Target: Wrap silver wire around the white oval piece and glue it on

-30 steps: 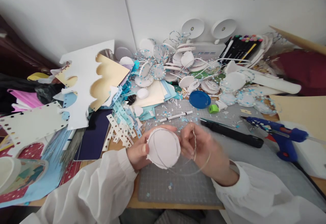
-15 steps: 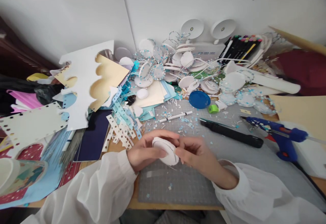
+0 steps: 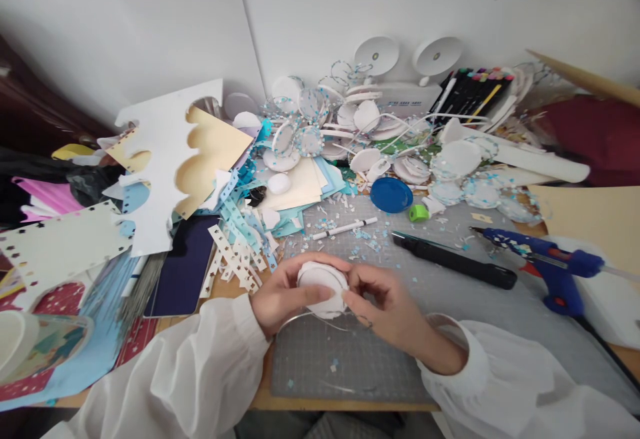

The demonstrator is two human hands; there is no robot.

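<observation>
A round white disc (image 3: pixel 320 286), seemingly of layered paper or foam, is held over the near part of the grey cutting mat (image 3: pixel 350 376). My left hand (image 3: pixel 287 292) wraps its left side, the thumb lying across the face and the fingers behind the upper rim. At the right rim, my right hand (image 3: pixel 383 302) pinches the edge with thumb and fingertips. Thin pale wire or thread (image 3: pixel 330 324) loops out below the disc. What lies between the right fingertips besides the rim is too small to tell.
A black cutter-like tool (image 3: pixel 455 262), a blue glue gun (image 3: pixel 550 259), a white pen (image 3: pixel 345 228) and a blue round lid (image 3: pixel 391 196) lie beyond my hands. Punched paper strips (image 3: pixel 235 259) are heaped left. White discs with blue-dotted wire (image 3: pixel 310 112) pile up at the back.
The disc has turned so its face shows more fully. More wire now shows below it, curving left and right. Both hands stay in about the same place.
</observation>
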